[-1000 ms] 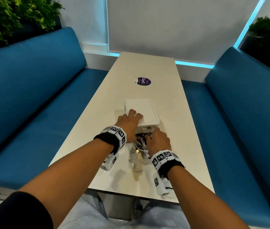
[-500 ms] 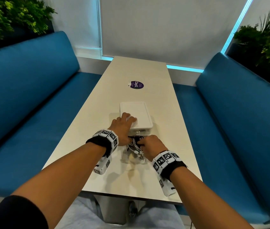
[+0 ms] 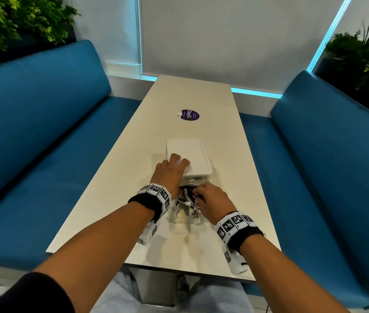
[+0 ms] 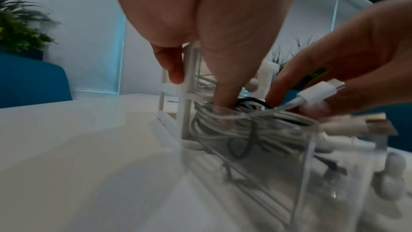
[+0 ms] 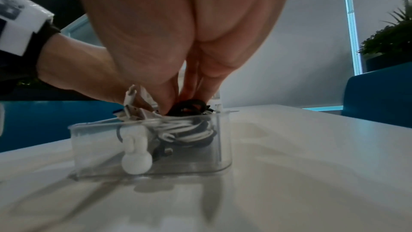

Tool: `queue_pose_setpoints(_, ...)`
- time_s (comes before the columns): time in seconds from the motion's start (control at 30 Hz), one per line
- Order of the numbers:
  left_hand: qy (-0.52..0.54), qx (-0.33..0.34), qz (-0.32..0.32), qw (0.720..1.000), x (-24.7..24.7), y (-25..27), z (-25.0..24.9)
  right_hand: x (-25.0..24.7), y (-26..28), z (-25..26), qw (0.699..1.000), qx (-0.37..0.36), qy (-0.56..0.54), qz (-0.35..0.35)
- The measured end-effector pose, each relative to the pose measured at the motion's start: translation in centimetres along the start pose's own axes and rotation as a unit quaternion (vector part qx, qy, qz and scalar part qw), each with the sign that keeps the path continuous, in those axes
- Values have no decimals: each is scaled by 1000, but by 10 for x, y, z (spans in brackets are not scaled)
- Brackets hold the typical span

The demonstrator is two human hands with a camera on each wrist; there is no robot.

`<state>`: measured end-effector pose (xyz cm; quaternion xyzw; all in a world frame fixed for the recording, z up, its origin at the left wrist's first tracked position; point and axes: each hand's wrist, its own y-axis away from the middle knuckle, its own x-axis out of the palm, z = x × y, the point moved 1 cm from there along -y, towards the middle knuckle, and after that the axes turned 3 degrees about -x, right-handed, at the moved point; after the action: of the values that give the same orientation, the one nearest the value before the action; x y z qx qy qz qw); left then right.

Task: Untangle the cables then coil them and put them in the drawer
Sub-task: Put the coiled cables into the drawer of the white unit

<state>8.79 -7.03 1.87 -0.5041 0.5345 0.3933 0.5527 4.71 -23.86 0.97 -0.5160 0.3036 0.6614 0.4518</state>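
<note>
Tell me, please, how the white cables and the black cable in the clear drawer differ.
The white cables form the bigger bundle, wound along the drawer's front wall; the black cable is a smaller coil on top, toward the back. A white plug sticks up above the rim; no black plug shows above it. The right hand reaches its fingers to the black one. Both lie coiled in the drawer.

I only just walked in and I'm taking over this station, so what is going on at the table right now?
A person is working at a small white drawer unit on the table. Its clear drawer is pulled out toward them and holds a bundle of white and black cables. The left hand rests on top of the unit, steadying it. The right hand reaches down into the drawer, its fingertips among the cables. Whether they are going in or coming out cannot be told.
</note>
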Motion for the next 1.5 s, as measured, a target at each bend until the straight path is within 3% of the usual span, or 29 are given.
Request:
queue_pose_setpoints(0.13,-9,-4,-15,1000,3,-2,-3,3,-2,-1,999,-8,45,24)
queue_pose_setpoints(0.27,59,22,9,998,5,-2,9,2,-3,2,993,5,122,-8)
queue_pose_setpoints(0.53,114,26,36,993,4,0,14,12,-11,18,997,33,68,-19)
queue_pose_setpoints(0.73,81,39,27,996,6,-3,17,15,-5,15,993,62,-38,-92)
queue_pose_setpoints(0.93,99,30,24,994,6,-4,16,11,0,7,993,22,-99,-67)
queue_pose_setpoints(1.07,103,27,35,994,7,-6,16,10,-5,11,998,14,-62,-27)
queue_pose_setpoints(1.33,93,32,37,994,7,-6,18,13,-25,27,988,137,-23,-64)
queue_pose_setpoints(1.5,45,35,16,998,3,-4,16,9,-21,15,994,97,14,-43)
